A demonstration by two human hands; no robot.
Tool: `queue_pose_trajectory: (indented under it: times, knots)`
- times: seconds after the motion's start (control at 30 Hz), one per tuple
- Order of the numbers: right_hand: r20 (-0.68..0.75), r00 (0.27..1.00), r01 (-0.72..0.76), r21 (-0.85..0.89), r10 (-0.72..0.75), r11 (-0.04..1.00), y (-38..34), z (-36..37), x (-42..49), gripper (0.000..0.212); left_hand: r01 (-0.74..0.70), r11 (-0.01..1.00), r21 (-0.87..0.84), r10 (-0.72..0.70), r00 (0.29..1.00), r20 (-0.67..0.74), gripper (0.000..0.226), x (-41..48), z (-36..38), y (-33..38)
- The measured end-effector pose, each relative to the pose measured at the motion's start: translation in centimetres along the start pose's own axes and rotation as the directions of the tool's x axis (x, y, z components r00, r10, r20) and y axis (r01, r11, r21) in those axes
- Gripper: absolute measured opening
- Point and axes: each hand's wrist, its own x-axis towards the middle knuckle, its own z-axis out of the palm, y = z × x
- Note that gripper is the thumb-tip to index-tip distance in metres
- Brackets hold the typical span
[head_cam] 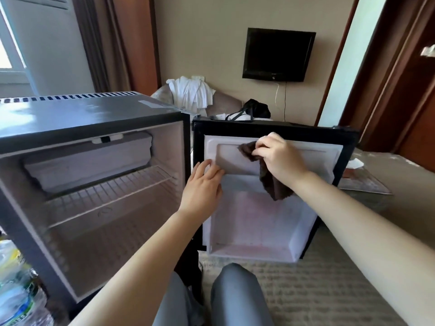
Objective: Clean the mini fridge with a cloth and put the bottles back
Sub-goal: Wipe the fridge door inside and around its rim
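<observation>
The grey mini fridge (70,118) stands on the left with its door (270,130) swung wide to the right. Its inside holds only a wire shelf (110,191) and a small freezer box. My right hand (280,156) grips a dark brown cloth (268,177) against the upper part of the door's white inner lining. My left hand (202,184) rests with straight fingers on the left edge of that lining, by the hinge side. Plastic bottles (16,285) lie blurred at the bottom left, outside the fridge.
My grey-trousered knees (235,295) are in front of the door on a beige carpet. Behind the door stand an armchair with white cloths (190,92) and a black bag (256,109). A television (277,55) hangs on the wall. A magazine lies at the right.
</observation>
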Motion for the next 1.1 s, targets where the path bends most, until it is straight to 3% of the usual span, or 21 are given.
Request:
queue_pose_trajectory:
  times: [0.07,0.13,0.2,0.3,0.43,0.5,0.57,0.63,0.7,0.73,0.77,0.8,0.83,0.9,0.93,1.0,1.1]
  knots:
    - [0.024,0.999,-0.025,0.035,0.024,0.999,-1.1,0.9,-0.3,0.024,0.026,1.000,0.004,-0.026,1.000,-0.010,0.027,0.0,0.2,0.3]
    - [0.156,0.987,0.025,0.023,-0.028,0.999,-2.2,1.5,-0.6,0.034,0.029,1.000,0.011,-0.029,0.999,-0.034,0.020,0.2,0.2,0.5]
    - [0.271,0.961,-0.065,0.025,0.056,0.998,-2.6,1.6,-0.6,0.040,0.031,0.999,0.011,-0.031,0.998,-0.052,0.016,0.7,0.1,0.6]
    - [0.299,0.948,-0.120,0.028,0.106,0.992,-2.4,1.8,-0.3,0.039,0.057,0.998,0.001,-0.057,0.997,-0.056,0.014,0.8,0.1,0.9]
    - [0.112,0.986,0.126,-0.022,-0.123,0.992,-1.1,0.2,-1.0,0.029,0.080,0.997,0.003,-0.080,0.996,-0.036,0.015,0.2,0.0,1.0]
    - [-0.017,0.994,0.107,-0.037,-0.108,0.994,-0.3,-0.8,-1.2,0.029,0.085,0.996,-0.001,-0.085,0.996,-0.036,0.015,0.0,0.0,0.9]
    - [-0.027,0.999,0.024,-0.077,-0.026,0.997,-0.7,-1.1,-1.6,0.029,0.105,0.994,-0.004,-0.106,0.994,-0.033,0.015,-0.1,0.2,0.8]
    - [0.117,0.992,-0.037,-0.124,0.052,0.992,-1.6,-1.2,-1.5,0.031,0.124,0.992,-0.004,-0.124,0.992,-0.031,0.015,0.0,0.3,1.0]
    - [0.414,0.867,-0.207,-0.206,0.277,0.956,-2.1,-1.2,-0.8,0.033,0.124,0.992,-0.002,-0.124,0.992,-0.023,0.015,0.5,0.2,1.2]
    - [0.478,0.804,-0.283,-0.214,0.353,0.935,-1.8,-1.1,-0.4,0.032,0.115,0.993,-0.002,-0.115,0.993,-0.023,0.015,0.6,0.1,1.3]
    - [0.480,0.792,-0.324,-0.193,0.377,0.926,-1.4,-1.1,-0.3,0.028,0.107,0.994,-0.005,-0.107,0.994,-0.026,0.015,0.7,0.0,1.4]
    - [0.462,0.798,-0.340,-0.185,0.387,0.922,-1.0,-1.0,-0.4,0.024,0.099,0.995,-0.008,-0.099,0.995,-0.032,0.015,0.7,-0.1,1.4]
    - [0.396,0.849,-0.307,-0.171,0.351,0.936,-0.7,-1.1,-0.9,0.022,0.092,0.996,-0.010,-0.093,0.995,-0.036,0.015,0.6,-0.2,1.3]
    - [0.153,0.969,-0.177,-0.121,0.195,0.977,1.1,-0.7,-3.2,0.028,0.085,0.996,-0.014,-0.086,0.996,-0.036,0.017,0.4,-0.2,1.1]
    - [0.007,0.985,-0.170,-0.084,0.171,0.982,2.0,-1.0,-4.6,0.029,0.090,0.996,-0.019,-0.090,0.995,-0.037,0.018,0.3,-0.1,1.0]
    - [-0.227,0.953,-0.221,-0.066,0.201,0.973,3.7,-2.1,-6.6,0.032,0.103,0.994,-0.025,-0.104,0.994,-0.046,0.018,0.1,0.1,1.0]
    - [-0.259,0.945,-0.242,-0.153,0.198,0.958,4.6,-2.8,-8.0,0.028,0.116,0.993,-0.028,-0.117,0.992,-0.042,0.018,-0.1,0.3,1.0]
